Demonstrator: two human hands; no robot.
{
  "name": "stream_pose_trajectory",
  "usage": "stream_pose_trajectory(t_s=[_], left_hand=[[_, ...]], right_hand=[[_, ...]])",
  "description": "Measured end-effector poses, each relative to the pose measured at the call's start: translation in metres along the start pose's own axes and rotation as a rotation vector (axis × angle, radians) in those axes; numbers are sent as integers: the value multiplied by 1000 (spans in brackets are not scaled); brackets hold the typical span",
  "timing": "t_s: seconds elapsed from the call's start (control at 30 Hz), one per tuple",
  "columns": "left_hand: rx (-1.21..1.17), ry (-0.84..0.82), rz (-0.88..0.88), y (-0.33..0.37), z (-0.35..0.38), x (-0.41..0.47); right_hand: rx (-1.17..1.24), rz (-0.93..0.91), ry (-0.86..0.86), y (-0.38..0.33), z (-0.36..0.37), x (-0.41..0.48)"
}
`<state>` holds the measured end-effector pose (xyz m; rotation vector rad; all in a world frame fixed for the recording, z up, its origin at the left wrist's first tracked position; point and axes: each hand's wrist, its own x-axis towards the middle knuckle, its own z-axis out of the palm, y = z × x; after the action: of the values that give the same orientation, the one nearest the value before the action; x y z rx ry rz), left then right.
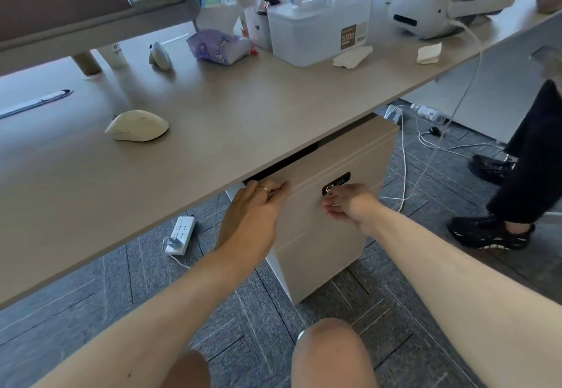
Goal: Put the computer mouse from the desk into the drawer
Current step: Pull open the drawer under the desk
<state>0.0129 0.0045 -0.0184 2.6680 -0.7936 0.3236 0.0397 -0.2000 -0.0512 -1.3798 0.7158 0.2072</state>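
Observation:
A cream computer mouse (137, 125) lies on the grey-brown desk (228, 114), left of centre and away from both hands. Under the desk stands a beige drawer cabinet (343, 156) with a black lock plate (336, 183) on its top drawer. My left hand (258, 205) has its fingers hooked over the top left edge of that drawer's front. At the lock, my right hand (346, 205) pinches a small metal key with thumb and fingertips. A dark gap shows between the drawer front and the desk's underside.
On the desk stand a clear plastic box (319, 22), a purple tissue pack (217, 42), a white headset (435, 13) and crumpled tissues. A power strip (181, 234) and white cables (404, 156) lie on the carpet. Another person's legs (523, 174) stand at the right.

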Motion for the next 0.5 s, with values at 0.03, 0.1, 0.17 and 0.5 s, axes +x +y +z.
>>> stream_pose_trajectory(t_s=[0.03,0.1,0.17,0.5], left_hand=[[-22,15,-2,-4,2,0],[-29,17,9,-10,6,0],[-41,0,9,-10,5,1],[-27,0,-2,-18,11,3]], right_hand=[[5,5,-8,0,-1,0],[35,4,-2,0,-1,0],[48,18,14,1,0,3],[139,-68,112,23,-5,0]])
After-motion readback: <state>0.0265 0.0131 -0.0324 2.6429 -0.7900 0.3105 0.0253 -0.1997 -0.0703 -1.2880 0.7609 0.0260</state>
